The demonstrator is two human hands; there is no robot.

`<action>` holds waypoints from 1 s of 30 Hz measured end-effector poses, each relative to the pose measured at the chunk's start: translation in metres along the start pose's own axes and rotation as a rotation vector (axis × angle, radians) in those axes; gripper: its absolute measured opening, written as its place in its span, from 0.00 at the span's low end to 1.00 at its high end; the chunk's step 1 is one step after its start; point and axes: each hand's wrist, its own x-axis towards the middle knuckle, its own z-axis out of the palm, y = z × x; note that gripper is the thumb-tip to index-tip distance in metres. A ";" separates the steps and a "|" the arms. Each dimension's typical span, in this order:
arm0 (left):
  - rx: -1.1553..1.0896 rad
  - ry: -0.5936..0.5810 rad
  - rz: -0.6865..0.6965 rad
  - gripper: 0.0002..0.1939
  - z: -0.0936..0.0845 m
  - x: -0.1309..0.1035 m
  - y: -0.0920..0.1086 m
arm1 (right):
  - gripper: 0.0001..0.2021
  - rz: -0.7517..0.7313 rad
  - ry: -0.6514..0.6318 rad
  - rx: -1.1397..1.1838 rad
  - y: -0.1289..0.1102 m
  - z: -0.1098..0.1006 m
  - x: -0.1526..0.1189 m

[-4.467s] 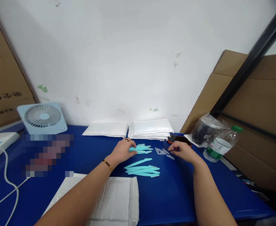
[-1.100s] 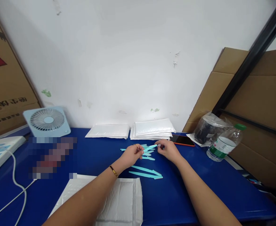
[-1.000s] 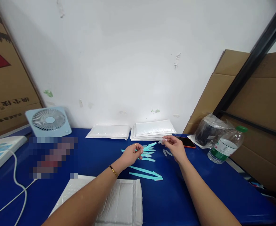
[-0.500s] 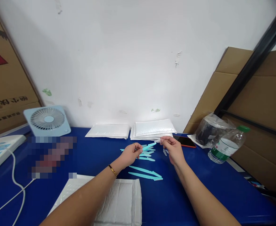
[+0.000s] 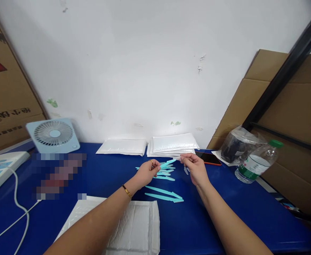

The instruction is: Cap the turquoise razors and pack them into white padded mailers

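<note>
My left hand (image 5: 148, 173) pinches the handle of a turquoise razor-like stick (image 5: 168, 163), its tip pointing right. My right hand (image 5: 195, 168) holds a small translucent cap (image 5: 177, 158) between thumb and fingertips, right at the tip of that stick. Whether cap and tip touch cannot be made out. Several more turquoise sticks lie under and beside my left hand, and two sticks (image 5: 163, 197) lie nearer to me. Another clear cap (image 5: 186, 171) rests on the table by my right hand.
White padded envelopes (image 5: 122, 146) are stacked along the wall, and a larger one (image 5: 136, 226) lies under my left forearm. A phone (image 5: 209, 158), a bottle (image 5: 254, 164) and a bagged dark object (image 5: 233, 147) stand right. A fan (image 5: 55, 134) and power strip (image 5: 6, 170) are left.
The cap in my right hand has come slightly closer to the stick's tip. Both hands are otherwise nearly still, and the view has shifted slightly.
</note>
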 end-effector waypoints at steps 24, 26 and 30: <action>0.752 -0.318 0.372 0.08 0.003 -0.016 0.010 | 0.03 -0.107 -0.309 -1.097 0.027 -0.039 0.020; 0.739 -0.307 0.340 0.05 0.004 -0.015 0.006 | 0.04 -0.073 -0.337 -0.944 0.021 -0.039 0.019; 0.591 -0.126 0.212 0.06 -0.003 -0.009 0.003 | 0.13 0.097 -0.391 -0.569 0.000 -0.044 0.014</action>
